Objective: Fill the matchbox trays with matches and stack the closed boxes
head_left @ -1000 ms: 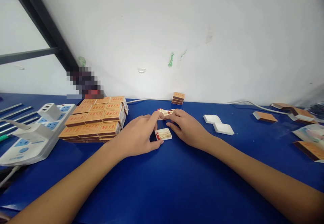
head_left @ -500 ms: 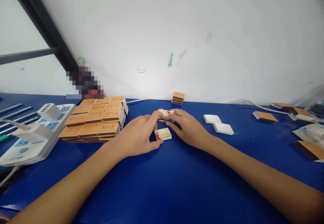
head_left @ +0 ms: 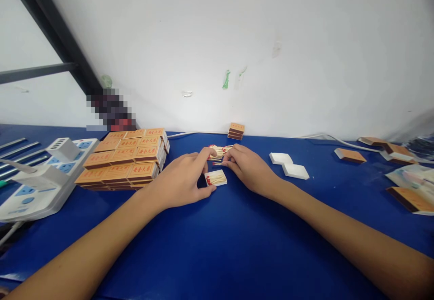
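Observation:
A small white matchbox tray (head_left: 224, 183) lies on the blue table with several red-headed matches (head_left: 217, 179) in it. My left hand (head_left: 185, 180) curls round its left side, the thumb at the near edge and the other fingers at the far left corner. Just behind the tray, my right hand (head_left: 249, 169) pinches a single match (head_left: 217, 164) between thumb and fingers, its red head toward the left. Beyond both hands is a loose pile of matches (head_left: 219, 152), partly covered by my fingers.
Stacked orange matchboxes (head_left: 124, 157) stand at the left, beside a white power strip (head_left: 50, 187). A short stack of matchboxes (head_left: 236, 131) is against the wall. Two white trays (head_left: 295, 171) lie right of my hands. Matchbox sleeves (head_left: 351, 155) and a plastic bag (head_left: 412, 175) are farther right.
My right fingers have drawn slightly away from my left index finger, so the pinched match and more of the pile now show. The camera view has shifted slightly.

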The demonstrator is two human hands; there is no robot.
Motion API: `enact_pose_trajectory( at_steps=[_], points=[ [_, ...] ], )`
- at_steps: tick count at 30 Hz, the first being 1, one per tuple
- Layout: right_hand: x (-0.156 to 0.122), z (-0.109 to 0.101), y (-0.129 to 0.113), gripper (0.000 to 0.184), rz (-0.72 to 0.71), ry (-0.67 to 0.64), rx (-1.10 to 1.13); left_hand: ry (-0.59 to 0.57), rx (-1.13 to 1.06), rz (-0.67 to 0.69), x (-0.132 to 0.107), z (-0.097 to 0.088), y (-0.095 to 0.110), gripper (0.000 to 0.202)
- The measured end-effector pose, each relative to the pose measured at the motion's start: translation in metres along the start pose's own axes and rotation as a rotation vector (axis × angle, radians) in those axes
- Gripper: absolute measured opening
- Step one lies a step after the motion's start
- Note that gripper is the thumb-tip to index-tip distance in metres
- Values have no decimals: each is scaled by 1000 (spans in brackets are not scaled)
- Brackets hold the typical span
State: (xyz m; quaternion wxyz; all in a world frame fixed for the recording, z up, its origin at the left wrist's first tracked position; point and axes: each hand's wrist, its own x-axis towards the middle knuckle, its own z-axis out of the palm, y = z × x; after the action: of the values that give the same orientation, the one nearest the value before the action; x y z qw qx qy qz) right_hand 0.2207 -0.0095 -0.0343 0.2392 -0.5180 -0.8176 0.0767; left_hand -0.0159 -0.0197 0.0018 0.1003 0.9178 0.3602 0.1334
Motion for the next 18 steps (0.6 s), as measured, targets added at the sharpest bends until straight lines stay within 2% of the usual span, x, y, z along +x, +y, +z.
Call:
enact_pose_trajectory(
  at_steps=[5, 10, 13, 18],
  points=[
    [-6, -15, -4, 11, -77, 27, 13, 22, -17, -6, 0, 0, -1, 65],
    [-15, -14, -20, 11, -203, -61, -21, 20, -43, -6, 1, 0, -1, 62],
    [-14, -10, -21, 9, -197, -52, 30, 19, -43, 0, 1, 0, -1, 63],
    [-4, 2, -3, 15, -115, 49, 60, 12, -11, -11, 1, -1, 1, 66]
  ],
)
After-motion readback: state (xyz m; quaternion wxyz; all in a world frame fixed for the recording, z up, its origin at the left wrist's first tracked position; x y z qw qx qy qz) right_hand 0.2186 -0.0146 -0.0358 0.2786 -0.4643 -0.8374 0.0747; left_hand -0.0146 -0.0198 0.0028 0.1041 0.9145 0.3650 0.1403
